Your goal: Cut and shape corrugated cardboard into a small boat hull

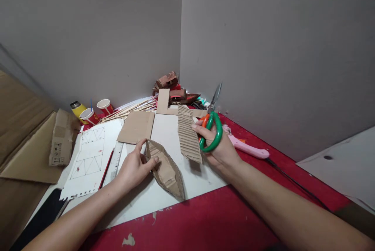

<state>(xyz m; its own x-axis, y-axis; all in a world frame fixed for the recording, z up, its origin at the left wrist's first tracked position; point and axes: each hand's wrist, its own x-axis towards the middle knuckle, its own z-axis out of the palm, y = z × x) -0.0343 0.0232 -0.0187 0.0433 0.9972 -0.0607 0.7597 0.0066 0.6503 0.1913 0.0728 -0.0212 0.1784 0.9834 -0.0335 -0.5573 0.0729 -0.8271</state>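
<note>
My left hand (134,167) grips the near-left rim of a small boat-shaped cardboard hull (168,173), its thumb inside and its fingers at the pointed far end. The hull lies tilted over the white board, its hollow facing me. In my right hand (221,151) are scissors (219,132) with green and orange handles, blades pointing up and away. The same hand pinches a strip of ridged corrugated cardboard (189,137) between thumb and fingers, raised above the board. Some right-hand fingers are hidden behind the handles and the strip.
Beyond the hands lie a flat cardboard piece (136,126), wooden sticks (131,109) and brown model boats (177,95). A pink glue gun (249,148) with a cord rests at right. Paper cups (90,117), a drawing sheet (88,161) and a cardboard box (63,137) stand left.
</note>
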